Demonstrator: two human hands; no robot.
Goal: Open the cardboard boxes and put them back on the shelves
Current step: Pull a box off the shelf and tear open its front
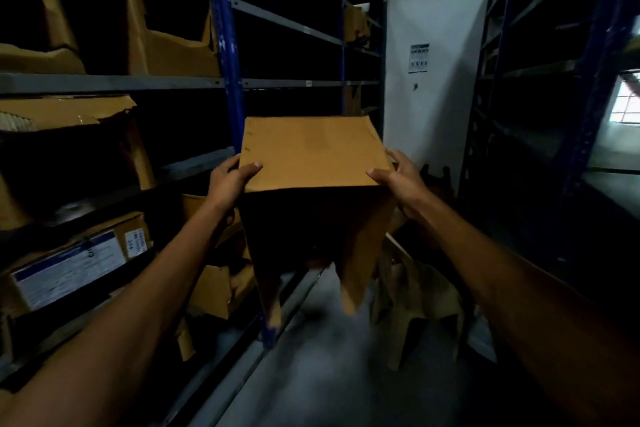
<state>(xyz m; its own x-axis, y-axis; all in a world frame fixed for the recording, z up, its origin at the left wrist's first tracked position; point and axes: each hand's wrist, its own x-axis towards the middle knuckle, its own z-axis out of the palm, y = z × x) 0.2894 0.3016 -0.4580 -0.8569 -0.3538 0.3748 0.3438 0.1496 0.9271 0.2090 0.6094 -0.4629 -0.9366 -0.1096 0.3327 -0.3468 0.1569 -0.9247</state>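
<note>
I hold a brown cardboard box (311, 156) in the air in the middle of the aisle, its flat closed face up and its loose flaps hanging down toward the floor. My left hand (230, 184) grips its left edge, thumb on the top face. My right hand (401, 180) grips the right edge the same way. The metal shelves (173, 81) with grey boards and blue posts stand on my left, holding several opened cardboard boxes (173, 48).
A labelled white-and-blue carton (69, 270) lies on a low left shelf. Flattened or torn cardboard (415, 288) lies on the floor ahead. A second dark shelf rack (540, 80) lines the right side. A white wall (426, 28) closes the aisle.
</note>
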